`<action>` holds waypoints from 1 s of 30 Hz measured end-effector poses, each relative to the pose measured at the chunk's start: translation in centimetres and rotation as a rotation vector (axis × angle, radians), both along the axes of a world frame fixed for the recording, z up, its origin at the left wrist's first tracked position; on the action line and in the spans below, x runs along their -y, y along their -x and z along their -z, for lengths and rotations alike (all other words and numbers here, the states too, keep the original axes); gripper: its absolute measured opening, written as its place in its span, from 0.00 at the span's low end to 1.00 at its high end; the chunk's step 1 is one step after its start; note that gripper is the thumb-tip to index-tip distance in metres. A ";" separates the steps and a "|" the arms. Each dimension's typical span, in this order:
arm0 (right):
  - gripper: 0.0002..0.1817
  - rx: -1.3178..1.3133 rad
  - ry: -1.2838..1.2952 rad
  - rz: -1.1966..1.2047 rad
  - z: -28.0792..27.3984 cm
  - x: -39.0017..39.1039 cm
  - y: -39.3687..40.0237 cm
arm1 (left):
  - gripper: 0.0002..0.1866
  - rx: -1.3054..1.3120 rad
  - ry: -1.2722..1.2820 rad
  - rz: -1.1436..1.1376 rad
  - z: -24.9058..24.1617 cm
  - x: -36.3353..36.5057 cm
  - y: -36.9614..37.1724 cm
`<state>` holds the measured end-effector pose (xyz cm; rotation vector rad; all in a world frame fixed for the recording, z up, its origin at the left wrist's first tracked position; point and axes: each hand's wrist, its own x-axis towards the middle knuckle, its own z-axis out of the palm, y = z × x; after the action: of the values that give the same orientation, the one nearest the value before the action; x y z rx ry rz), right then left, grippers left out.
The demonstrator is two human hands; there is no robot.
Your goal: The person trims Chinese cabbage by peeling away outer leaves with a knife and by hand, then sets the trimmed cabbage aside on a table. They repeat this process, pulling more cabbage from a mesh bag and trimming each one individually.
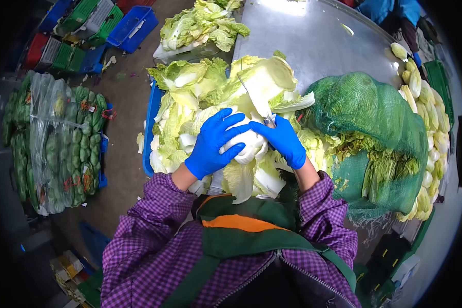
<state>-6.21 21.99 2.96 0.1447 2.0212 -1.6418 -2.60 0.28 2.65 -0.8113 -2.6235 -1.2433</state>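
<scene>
Two blue-gloved hands meet at a pale cabbage head (249,146) above a pile of loose leaves (182,110). The left hand (216,142) is partly closed, its spread fingers curled round the near-left side of the cabbage head. The right hand (284,139) is closed round the handle of a knife (269,121), its blade pointing away from the person, while its fingertips reach the top right of the cabbage head. The leaves fill a blue crate (149,138), whose rim shows at the left. Beyond it, more leaves (203,25) are heaped beside a metal table (313,38). To the right, a green mesh sack (362,102) lies with leafy cabbages (387,172) showing at its opening, and pale trimmed heads (430,118) are piled past it. Wrapped green bundles (59,141) stand at the far left
</scene>
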 end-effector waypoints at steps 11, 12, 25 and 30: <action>0.41 -0.084 0.318 0.032 1.9 -0.6 -3.8 | 0.34 0.087 0.234 0.121 0.2 0.6 1.4; 0.40 -0.054 0.350 0.022 2.1 -1.4 -4.0 | 0.34 0.127 0.179 0.114 0.3 1.3 2.0; 0.25 -0.119 -0.180 0.196 6.7 -3.5 -6.5 | 0.47 0.291 -0.037 -0.260 2.9 7.4 -2.0; 0.17 0.096 -0.014 0.332 6.7 -3.0 -5.5 | 0.45 0.472 -0.373 -0.474 -0.3 13.4 -4.4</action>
<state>-0.76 24.99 -3.76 0.5796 2.0165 -1.7771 1.77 -13.14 2.98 0.1816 -2.5322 -1.8403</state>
